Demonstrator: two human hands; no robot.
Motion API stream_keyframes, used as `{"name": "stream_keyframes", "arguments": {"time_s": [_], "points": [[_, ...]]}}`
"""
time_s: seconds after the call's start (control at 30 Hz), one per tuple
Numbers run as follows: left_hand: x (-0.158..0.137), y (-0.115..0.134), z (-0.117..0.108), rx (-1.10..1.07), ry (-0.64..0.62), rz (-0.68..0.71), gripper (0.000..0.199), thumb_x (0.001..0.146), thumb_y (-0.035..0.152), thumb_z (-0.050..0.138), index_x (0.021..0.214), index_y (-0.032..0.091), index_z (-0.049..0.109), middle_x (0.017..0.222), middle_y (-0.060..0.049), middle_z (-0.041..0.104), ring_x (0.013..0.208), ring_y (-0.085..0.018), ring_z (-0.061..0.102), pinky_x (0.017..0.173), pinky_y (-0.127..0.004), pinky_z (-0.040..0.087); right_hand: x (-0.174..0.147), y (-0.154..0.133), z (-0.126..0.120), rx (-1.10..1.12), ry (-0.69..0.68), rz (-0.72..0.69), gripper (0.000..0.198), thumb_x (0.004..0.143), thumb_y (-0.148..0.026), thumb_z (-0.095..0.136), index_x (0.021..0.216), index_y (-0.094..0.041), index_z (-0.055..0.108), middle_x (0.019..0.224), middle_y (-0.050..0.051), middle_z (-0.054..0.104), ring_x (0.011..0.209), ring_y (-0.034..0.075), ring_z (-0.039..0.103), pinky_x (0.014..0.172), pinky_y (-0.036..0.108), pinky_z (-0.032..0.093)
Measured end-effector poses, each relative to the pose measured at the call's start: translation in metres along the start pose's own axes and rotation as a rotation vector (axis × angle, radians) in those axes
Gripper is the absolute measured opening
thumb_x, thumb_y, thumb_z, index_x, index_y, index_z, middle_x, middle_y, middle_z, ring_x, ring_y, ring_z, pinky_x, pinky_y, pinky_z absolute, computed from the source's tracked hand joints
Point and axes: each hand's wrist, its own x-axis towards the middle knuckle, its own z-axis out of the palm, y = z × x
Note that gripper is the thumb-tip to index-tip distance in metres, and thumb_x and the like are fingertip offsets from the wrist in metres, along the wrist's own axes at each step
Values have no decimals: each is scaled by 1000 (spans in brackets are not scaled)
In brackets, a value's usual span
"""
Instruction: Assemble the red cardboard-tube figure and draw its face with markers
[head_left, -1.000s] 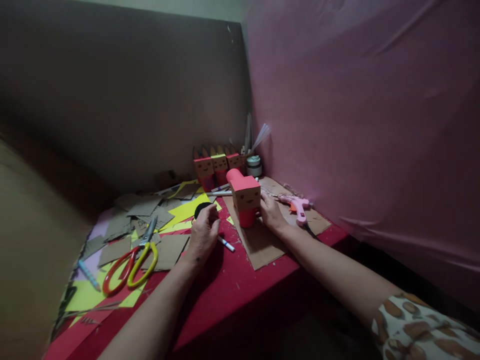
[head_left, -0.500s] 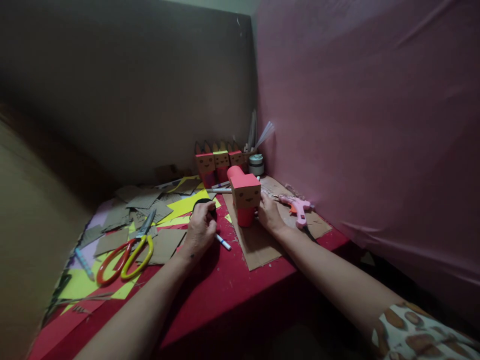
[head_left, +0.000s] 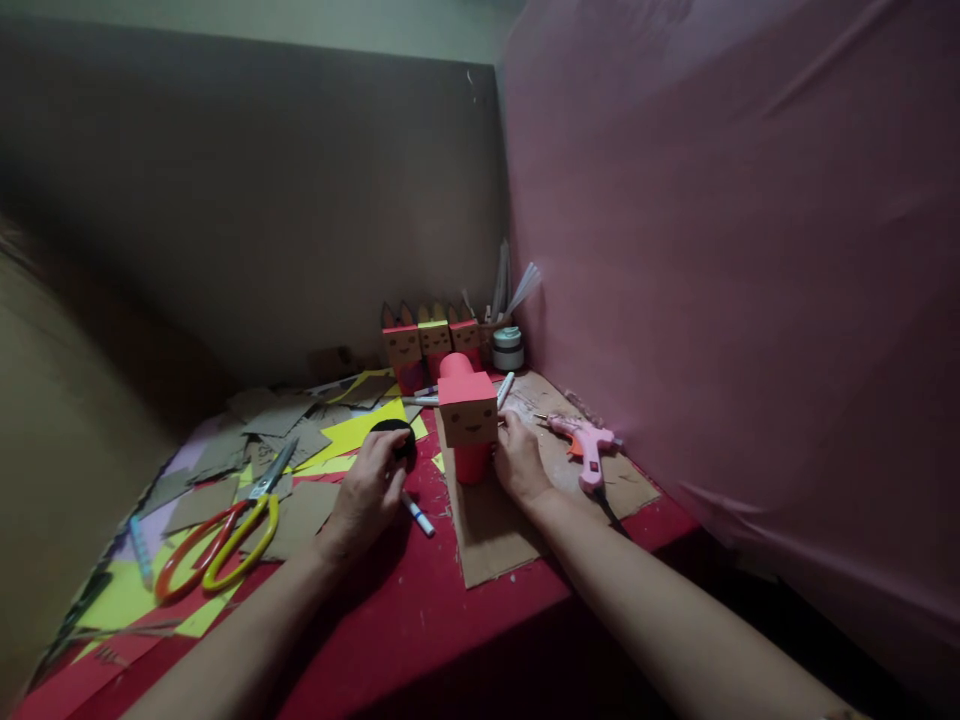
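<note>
In the head view, a box-headed figure of cardboard and red paper, with a drawn face and red tube body, stands upright on a brown cardboard sheet. My right hand is closed at its right side, fingertips partly hidden behind it. A white marker shows just beyond those fingers; whether they touch it I cannot tell. My left hand has curled fingers at the near edge of a black round piece. Beside the left thumb lies a white pen with a blue band.
Red-and-yellow-handled scissors lie left on cardboard scraps and coloured paper. A pink glue gun with a cord rests at the right. Behind stand three similar figures with ears, a lidded jar and glue sticks. Walls close off the back and right.
The view has tilted up and shifted, so the table sits lower. My left hand's thumb and fingers look more spread along the black piece. The figure stays in place by my right hand.
</note>
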Motion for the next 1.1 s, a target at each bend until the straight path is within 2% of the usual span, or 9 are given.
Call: {"name": "stream_keyframes", "arguments": {"time_s": [0.3, 0.47, 0.6, 0.77, 1.1], "points": [[-2, 5, -6, 30, -61, 89, 35, 88, 10, 44, 120, 19, 56, 113, -11, 61, 98, -21, 65, 85, -34, 58, -2, -5, 3, 38, -15, 32, 21, 89, -23, 45, 101, -20, 62, 98, 12, 73, 93, 28, 66, 82, 37, 49], [-1, 2, -5, 29, -28, 92, 32, 90, 10, 42, 117, 18, 58, 109, -11, 60, 96, -21, 64, 84, -34, 58, -3, -5, 2, 48, -27, 37, 21, 87, -21, 44, 101, -20, 60, 94, 12, 72, 90, 27, 67, 80, 38, 50], [0, -1, -6, 9, -11, 58, 29, 91, 14, 44, 115, 17, 59, 109, -12, 60, 98, -23, 63, 86, -36, 57, -2, -1, 0, 57, -34, 37, 24, 85, -16, 40, 99, -22, 59, 87, 7, 71, 85, 25, 67, 76, 34, 51], [1, 0, -7, -27, -10, -13, 27, 91, 18, 46, 113, 19, 61, 110, -11, 60, 100, -24, 62, 91, -39, 55, -3, 4, 0, 67, -36, 37, 27, 83, -15, 39, 101, -21, 59, 88, 8, 72, 83, 25, 67, 71, 34, 51], [6, 6, -4, -232, 59, -194, 23, 81, 18, 52, 99, 21, 67, 103, -9, 62, 95, -25, 62, 90, -42, 54, -7, 1, -4, 56, -44, -50, 26, 82, -19, 44, 100, -22, 62, 96, 9, 74, 90, 26, 68, 76, 36, 54]]}}
